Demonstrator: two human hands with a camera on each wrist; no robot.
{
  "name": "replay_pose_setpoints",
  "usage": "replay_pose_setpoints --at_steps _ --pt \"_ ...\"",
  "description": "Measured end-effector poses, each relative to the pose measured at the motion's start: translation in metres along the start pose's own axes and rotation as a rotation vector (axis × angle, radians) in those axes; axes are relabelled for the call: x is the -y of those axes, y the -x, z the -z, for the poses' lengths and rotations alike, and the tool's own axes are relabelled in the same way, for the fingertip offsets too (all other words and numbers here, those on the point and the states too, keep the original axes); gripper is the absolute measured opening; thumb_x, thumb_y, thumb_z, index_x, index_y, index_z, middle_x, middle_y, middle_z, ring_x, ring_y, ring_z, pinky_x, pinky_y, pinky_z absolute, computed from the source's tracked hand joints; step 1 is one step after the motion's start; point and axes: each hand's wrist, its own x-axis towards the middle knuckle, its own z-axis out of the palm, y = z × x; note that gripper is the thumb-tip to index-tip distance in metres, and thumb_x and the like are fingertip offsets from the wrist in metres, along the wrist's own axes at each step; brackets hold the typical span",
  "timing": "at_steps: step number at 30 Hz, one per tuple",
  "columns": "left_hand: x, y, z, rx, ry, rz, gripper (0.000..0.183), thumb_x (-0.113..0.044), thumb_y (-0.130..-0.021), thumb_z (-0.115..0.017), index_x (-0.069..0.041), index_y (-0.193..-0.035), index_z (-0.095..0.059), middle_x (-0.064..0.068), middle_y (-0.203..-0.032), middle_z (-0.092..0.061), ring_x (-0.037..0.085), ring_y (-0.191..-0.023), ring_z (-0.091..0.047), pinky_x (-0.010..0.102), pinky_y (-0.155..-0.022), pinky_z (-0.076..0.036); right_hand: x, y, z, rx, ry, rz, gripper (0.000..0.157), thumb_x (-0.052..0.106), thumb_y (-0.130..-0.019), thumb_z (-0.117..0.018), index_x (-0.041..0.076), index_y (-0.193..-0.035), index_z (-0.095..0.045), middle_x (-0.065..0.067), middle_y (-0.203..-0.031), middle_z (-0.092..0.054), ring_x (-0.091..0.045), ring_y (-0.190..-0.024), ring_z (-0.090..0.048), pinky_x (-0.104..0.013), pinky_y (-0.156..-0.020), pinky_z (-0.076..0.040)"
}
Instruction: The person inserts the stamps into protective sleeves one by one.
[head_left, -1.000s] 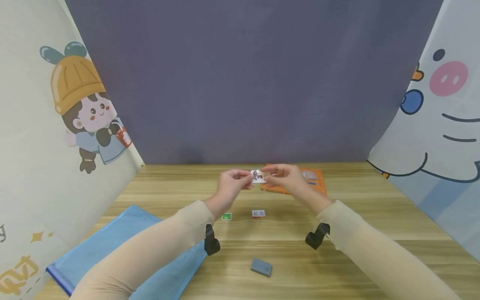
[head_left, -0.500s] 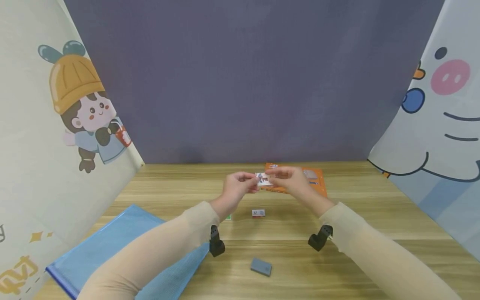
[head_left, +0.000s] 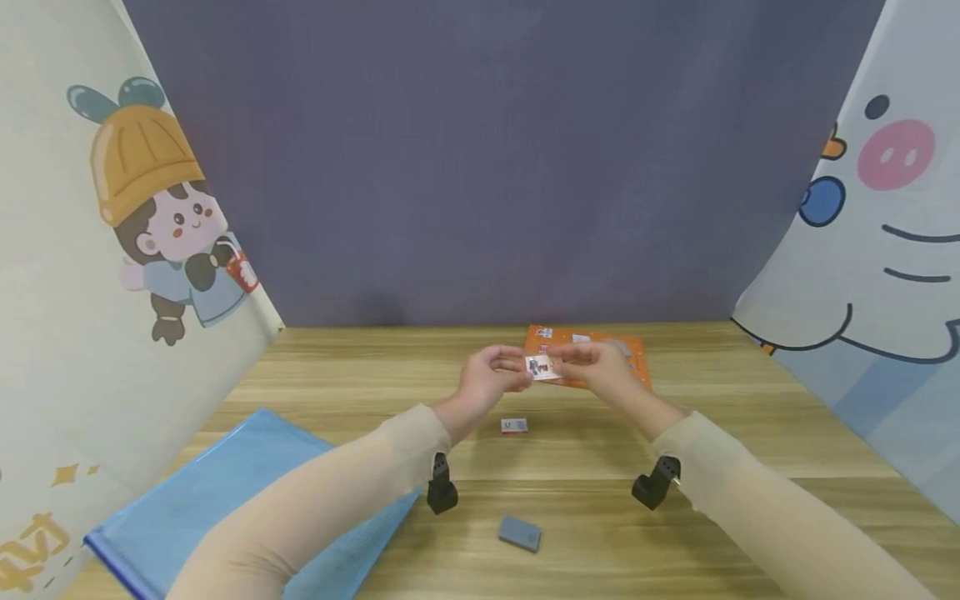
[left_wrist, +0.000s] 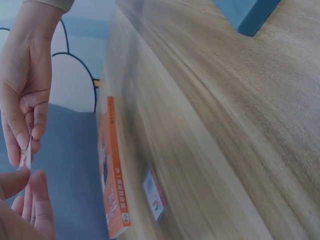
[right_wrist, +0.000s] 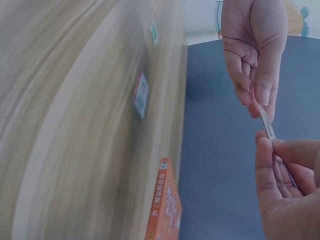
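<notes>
Both hands hold one thin white picture card (head_left: 542, 367) up above the far part of the table. My left hand (head_left: 486, 379) pinches its left edge between thumb and fingers, and my right hand (head_left: 600, 367) pinches the right edge the same way. In both wrist views the card shows nearly edge-on between the two sets of fingertips. On the table below lies a small white card with a red edge (head_left: 513, 426). A small green card (right_wrist: 153, 32) lies farther left, seen in the right wrist view and hidden by the left arm in the head view.
Behind the hands an orange book or box (left_wrist: 114, 170) with lettering along its edge lies flat. A grey-blue block (head_left: 519, 534) sits near the front of the table. To the left lies a blue mesh pouch (head_left: 247, 483), partly under the left forearm. A dark backdrop (head_left: 480, 167) rises behind the table.
Both hands have shifted right and slightly lower with the picture card between them. The left forearm now covers the green card in the head view.
</notes>
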Motion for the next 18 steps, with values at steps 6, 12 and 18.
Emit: replay_pose_setpoints --at_steps 6,12,18 --pt "0.007 -0.003 -0.008 0.043 -0.115 -0.033 0.055 0.007 -0.073 -0.077 -0.005 -0.124 -0.06 0.012 -0.106 -0.067 0.017 -0.085 -0.067 0.027 -0.078 -0.06 -0.008 0.005 0.008 0.016 0.032 -0.048 0.039 0.013 -0.093 -0.065 -0.001 -0.128 -0.058 -0.021 -0.123 -0.064 -0.019 -0.093 -0.07 -0.042 -0.098 -0.052" --pt "0.015 -0.008 -0.018 0.071 -0.139 -0.039 0.05 0.014 -0.073 -0.074 0.0 -0.12 -0.062 0.016 -0.103 -0.066 0.018 -0.084 -0.066 0.026 -0.078 -0.06 -0.021 0.007 0.012 0.011 -0.006 -0.105 0.041 0.013 -0.092 -0.066 -0.001 -0.129 -0.058 -0.019 -0.119 -0.065 -0.015 -0.089 -0.069 -0.045 -0.1 -0.051" --pt "0.025 -0.011 -0.023 0.096 -0.182 -0.02 0.041 0.01 -0.073 -0.076 0.0 -0.112 -0.066 0.016 -0.099 -0.068 0.015 -0.08 -0.065 0.025 -0.077 -0.06 -0.032 0.011 0.015 0.012 -0.04 -0.121 0.043 0.008 -0.089 -0.068 -0.004 -0.129 -0.056 -0.014 -0.109 -0.069 -0.013 -0.086 -0.068 -0.037 -0.092 -0.056"
